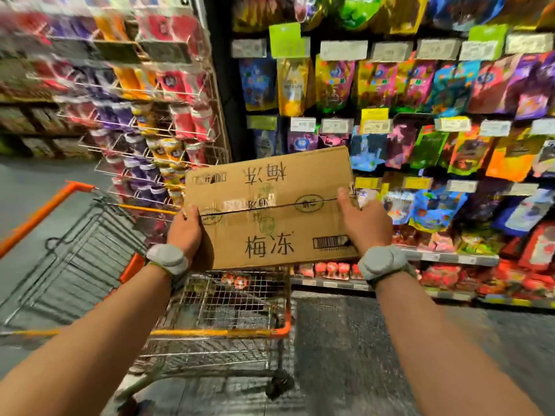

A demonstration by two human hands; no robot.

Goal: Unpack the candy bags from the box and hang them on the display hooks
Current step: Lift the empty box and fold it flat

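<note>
— Box (270,210) opened yet?
— No. Sealed along the top seam, held up over the cart (228,298) in front of the hanging candy bags (333,85).
— Grip?
— Left hand (184,228) wrapped round the left end, right hand (362,219) clamped on the right end, thumbs on top.
— Anything hung so far?
— Nothing unpacked. Still to do: opening the seam, pulling bags out, finding free display hooks; hooks themselves too blurred to pick out.
</note>
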